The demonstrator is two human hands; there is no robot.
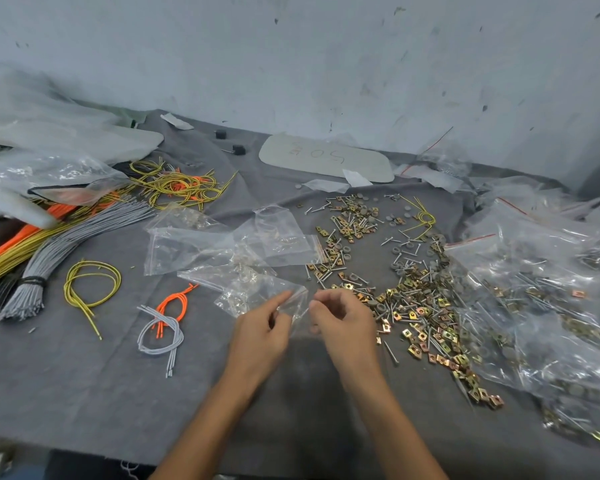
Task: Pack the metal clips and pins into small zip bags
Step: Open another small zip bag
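Note:
A small clear zip bag (297,306) is pinched between my left hand (262,329) and my right hand (340,318), just above the grey cloth at the table's middle. Several more small zip bags (229,251) lie in a loose pile behind my hands, some with clips inside. To the right of my right hand spreads a heap of brass-coloured metal clips (420,317) mixed with thin steel pins (390,353) and grey washers. A second scatter of clips and pins (350,220) lies farther back.
Larger plastic bags of filled packets (541,296) cover the right side. Bundles of grey (49,258), yellow (90,282) and orange cords (174,303) lie at the left. A grey oval board (326,157) rests by the wall. The table's front edge runs below my forearms.

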